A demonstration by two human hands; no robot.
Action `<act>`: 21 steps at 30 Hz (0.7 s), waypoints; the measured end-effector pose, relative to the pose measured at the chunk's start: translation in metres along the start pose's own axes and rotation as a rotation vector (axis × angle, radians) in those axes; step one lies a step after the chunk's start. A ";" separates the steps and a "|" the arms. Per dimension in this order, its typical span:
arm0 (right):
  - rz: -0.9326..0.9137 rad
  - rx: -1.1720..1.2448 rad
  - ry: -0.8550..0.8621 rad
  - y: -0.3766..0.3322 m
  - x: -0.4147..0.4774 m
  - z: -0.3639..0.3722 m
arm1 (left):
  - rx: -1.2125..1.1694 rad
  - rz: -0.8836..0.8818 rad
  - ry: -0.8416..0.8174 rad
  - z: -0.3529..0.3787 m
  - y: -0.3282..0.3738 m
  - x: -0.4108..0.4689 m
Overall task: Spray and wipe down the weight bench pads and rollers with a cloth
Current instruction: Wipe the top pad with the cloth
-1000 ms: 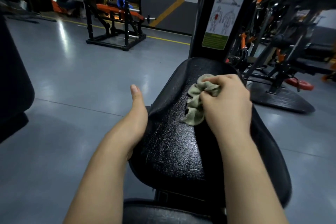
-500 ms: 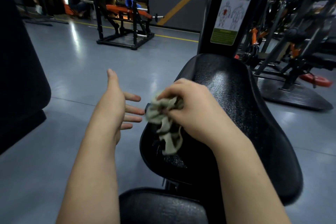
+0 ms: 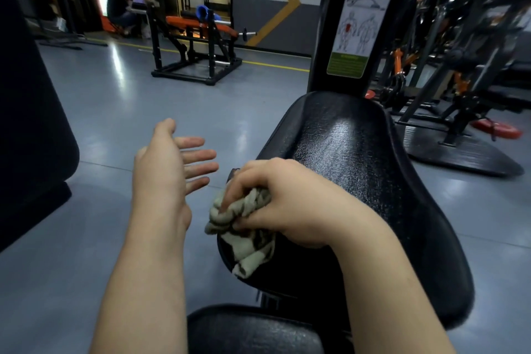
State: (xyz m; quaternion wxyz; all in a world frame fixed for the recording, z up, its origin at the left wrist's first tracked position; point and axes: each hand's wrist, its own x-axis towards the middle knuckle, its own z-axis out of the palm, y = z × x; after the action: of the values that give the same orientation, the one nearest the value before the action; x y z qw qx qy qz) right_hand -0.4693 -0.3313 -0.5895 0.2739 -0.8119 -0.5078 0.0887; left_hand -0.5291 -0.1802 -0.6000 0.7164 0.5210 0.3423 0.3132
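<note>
- Two bare hands are in view, with one cloth between them and the machine
- The right hand (image 3: pixel 287 198) is curled round the cloth (image 3: pixel 244 227), with fingers on top of the bunch and the thumb tucked under it
- The left hand (image 3: pixel 169 164) holds nothing; its fingers are straight and spread, palm turned toward the right hand, and it hangs in the air over the floor (image 3: pixel 115 238), just beside the cloth but not touching it
- The cloth is a pale grey-green towelling rag with darker patches, crumpled into folds; its loose end hangs down over the near left edge of the seat pad (image 3: pixel 359 169)
- Two black pads sit in front of the person: the large contoured seat pad, with a pebbled, shiny skin that catches the light, and a second pad (image 3: pixel 253 333) below it at the bottom of the view
- One more dark padded shape (image 3: pixel 28 123) fills the left edge
- One black upright post (image 3: pixel 324 23) rises behind the seat pad, carrying one instruction sticker (image 3: pixel 356 14) with exercise drawings and a green band
- One orange-padded bench (image 3: pixel 201 29) stands well apart across the grey floor
- One red weight plate (image 3: pixel 500 129) lies on the floor at the right, among black and orange machine frames
</note>
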 end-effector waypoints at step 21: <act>0.064 -0.107 0.212 0.009 0.002 -0.001 | -0.090 0.035 -0.039 0.009 -0.001 -0.007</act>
State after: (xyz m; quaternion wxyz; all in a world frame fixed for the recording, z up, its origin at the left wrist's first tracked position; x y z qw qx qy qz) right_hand -0.4608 -0.3332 -0.5929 0.2791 -0.8461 -0.4539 -0.0162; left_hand -0.5251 -0.1907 -0.5975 0.7400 0.5001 0.3050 0.3305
